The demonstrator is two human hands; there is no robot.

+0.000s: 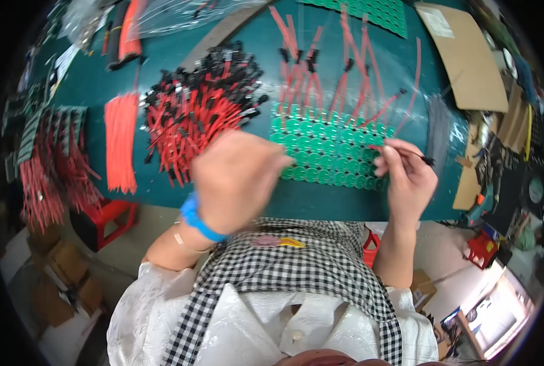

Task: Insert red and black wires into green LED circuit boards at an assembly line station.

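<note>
A panel of small round green circuit boards [327, 160] lies on the table in front of me. Red wires [348, 79], some with black connectors, stick up from its far rows. My right hand [411, 177] is at the panel's right edge, thumb and fingers pinching a short red wire lead whose black connector [428, 160] pokes out to the right. Smeared by motion, my left hand [238, 177] hovers between the panel's left edge and a heap of red wire leads with black connectors [202, 113]; whether its fingers hold anything is not visible.
A straight bundle of red wires [120, 143] lies left of the heap. Farther left are green panels with red wires hanging down [58, 158]. A dark wire bundle [437, 131] and cardboard [467, 58] sit at right. Another green panel [375, 15] lies at the back.
</note>
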